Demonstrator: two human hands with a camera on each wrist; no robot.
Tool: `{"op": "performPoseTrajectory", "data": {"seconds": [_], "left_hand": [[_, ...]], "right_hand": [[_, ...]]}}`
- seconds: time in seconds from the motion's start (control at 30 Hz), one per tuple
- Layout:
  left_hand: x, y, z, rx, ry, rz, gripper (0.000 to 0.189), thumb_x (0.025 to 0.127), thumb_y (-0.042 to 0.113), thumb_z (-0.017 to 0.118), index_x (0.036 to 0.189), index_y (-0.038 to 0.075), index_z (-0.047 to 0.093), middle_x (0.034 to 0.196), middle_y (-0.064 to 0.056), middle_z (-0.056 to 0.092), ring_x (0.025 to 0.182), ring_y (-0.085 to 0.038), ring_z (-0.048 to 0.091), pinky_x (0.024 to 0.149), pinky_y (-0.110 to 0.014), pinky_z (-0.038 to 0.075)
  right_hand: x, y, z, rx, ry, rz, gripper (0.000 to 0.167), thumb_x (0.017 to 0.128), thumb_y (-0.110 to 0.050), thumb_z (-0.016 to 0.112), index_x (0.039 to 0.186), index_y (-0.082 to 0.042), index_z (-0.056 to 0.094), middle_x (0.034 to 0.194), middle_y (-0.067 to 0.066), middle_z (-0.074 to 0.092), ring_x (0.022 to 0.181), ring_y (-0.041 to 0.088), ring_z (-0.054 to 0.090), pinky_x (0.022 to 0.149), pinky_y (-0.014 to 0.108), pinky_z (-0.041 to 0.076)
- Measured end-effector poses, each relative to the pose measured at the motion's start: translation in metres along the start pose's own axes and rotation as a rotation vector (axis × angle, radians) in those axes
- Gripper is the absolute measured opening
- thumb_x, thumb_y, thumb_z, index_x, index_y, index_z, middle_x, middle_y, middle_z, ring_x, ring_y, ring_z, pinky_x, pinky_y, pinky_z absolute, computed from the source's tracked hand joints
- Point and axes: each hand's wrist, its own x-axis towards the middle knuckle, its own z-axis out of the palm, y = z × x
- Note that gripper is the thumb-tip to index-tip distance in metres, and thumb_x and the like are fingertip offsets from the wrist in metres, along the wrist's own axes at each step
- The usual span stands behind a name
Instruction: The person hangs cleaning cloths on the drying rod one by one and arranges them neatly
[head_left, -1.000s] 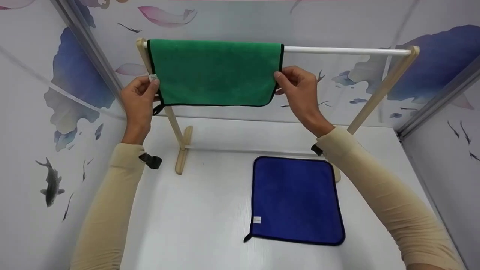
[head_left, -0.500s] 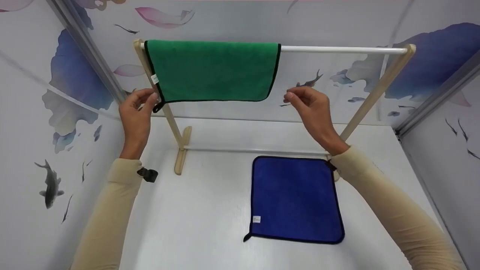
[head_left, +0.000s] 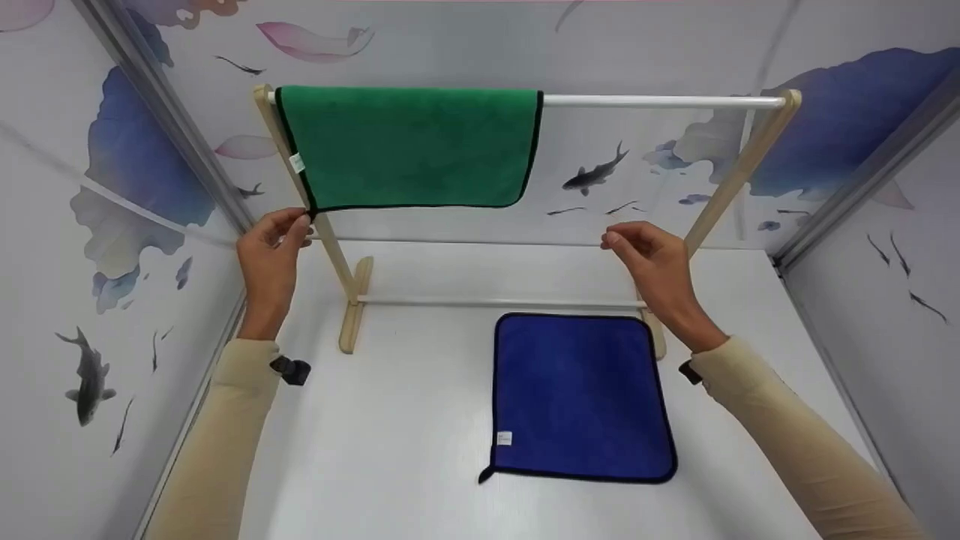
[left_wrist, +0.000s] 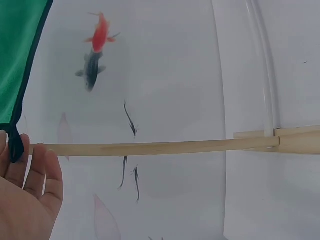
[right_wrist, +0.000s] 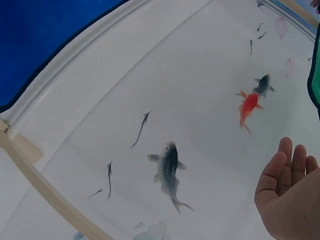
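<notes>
A green towel [head_left: 412,150] with black edging hangs folded over the white top bar of a wooden rack [head_left: 664,101], at its left end. My left hand [head_left: 271,259] pinches the towel's lower left corner, where a black hanging loop [left_wrist: 16,147] lies against the fingers in the left wrist view. My right hand [head_left: 656,274] is in the air to the right of the towel, apart from it, fingers loosely bent and holding nothing. A blue towel [head_left: 581,397] with black edging lies spread on the white surface below, its white tag at the left edge.
The rack's lower bar [head_left: 495,302] runs just behind the blue towel, between two wooden feet [head_left: 352,322]. White walls [head_left: 885,315] printed with fish and leaves enclose the surface at the back and sides.
My right hand has let go of the green towel's right edge and moved down and right. My left hand has slid down from beside the tag to the lower left corner.
</notes>
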Motion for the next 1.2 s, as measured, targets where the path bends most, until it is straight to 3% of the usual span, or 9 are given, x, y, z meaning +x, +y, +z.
{"op": "performPoseTrajectory", "data": {"seconds": [0.23,0.33,0.43,0.57,0.73,0.9,1.07,1.2], "left_hand": [[-0.003,-0.007,0.003,-0.009,-0.005,-0.022,0.025,0.110,0.014,0.072,0.127,-0.004,0.077,0.114,-0.019,0.076,0.103,-0.024,0.073,0.091,-0.029,0.062],[-0.008,-0.013,0.004,0.000,-0.008,-0.040,0.025,0.109,0.012,0.072,0.125,-0.007,0.077,0.115,-0.023,0.076,0.104,-0.023,0.073,0.089,-0.028,0.062],[-0.014,-0.019,0.006,0.023,-0.019,-0.053,0.025,0.110,0.011,0.071,0.125,-0.008,0.076,0.116,-0.025,0.076,0.105,-0.024,0.072,0.087,-0.027,0.061],[-0.024,-0.029,0.010,0.065,-0.055,-0.061,0.026,0.110,0.012,0.071,0.128,-0.006,0.076,0.118,-0.023,0.076,0.108,-0.028,0.072,0.087,-0.025,0.061],[-0.040,-0.042,0.019,0.126,-0.111,-0.064,0.025,0.110,0.018,0.073,0.126,-0.001,0.078,0.115,-0.016,0.077,0.104,-0.022,0.073,0.088,-0.023,0.060],[-0.059,-0.052,0.033,0.204,-0.158,-0.070,0.023,0.109,0.019,0.074,0.125,0.003,0.080,0.113,-0.011,0.079,0.102,-0.016,0.072,0.085,-0.022,0.057],[-0.078,-0.061,0.049,0.220,-0.215,-0.104,0.024,0.109,0.020,0.075,0.126,0.004,0.080,0.116,-0.009,0.079,0.108,-0.019,0.072,0.089,-0.022,0.057],[-0.094,-0.066,0.061,0.217,-0.266,-0.128,0.023,0.109,0.021,0.075,0.126,0.006,0.079,0.118,-0.007,0.078,0.110,-0.019,0.072,0.091,-0.023,0.058]], "right_hand": [[-0.015,-0.001,-0.003,-0.032,-0.013,0.013,0.018,0.108,-0.001,0.069,0.121,0.009,0.077,0.110,0.029,0.076,0.101,0.023,0.075,0.092,0.018,0.055],[-0.020,0.005,-0.002,-0.034,-0.021,0.018,0.017,0.108,0.000,0.070,0.121,0.009,0.077,0.110,0.027,0.077,0.103,0.028,0.075,0.092,0.017,0.056],[-0.026,0.014,-0.002,-0.041,-0.033,0.021,0.017,0.107,0.002,0.069,0.121,0.010,0.077,0.112,0.027,0.077,0.104,0.028,0.075,0.092,0.017,0.056],[-0.035,0.037,-0.006,-0.072,-0.034,0.035,0.018,0.106,0.004,0.069,0.122,0.010,0.077,0.115,0.027,0.077,0.104,0.020,0.075,0.092,0.016,0.056],[-0.049,0.066,-0.012,-0.139,-0.020,0.055,0.018,0.105,0.000,0.074,0.122,0.002,0.080,0.118,0.020,0.079,0.104,0.011,0.072,0.091,0.014,0.053],[-0.065,0.081,-0.020,-0.200,-0.031,0.004,0.018,0.104,0.000,0.075,0.120,-0.006,0.083,0.117,0.011,0.080,0.103,0.015,0.071,0.090,0.014,0.052],[-0.088,0.095,-0.027,-0.235,-0.026,-0.063,0.022,0.100,0.009,0.075,0.119,-0.001,0.081,0.114,0.015,0.079,0.101,0.017,0.070,0.089,0.013,0.050],[-0.108,0.106,-0.034,-0.264,0.004,-0.049,0.024,0.097,0.014,0.076,0.117,0.002,0.080,0.115,0.019,0.078,0.102,0.012,0.068,0.088,0.013,0.050]]}}
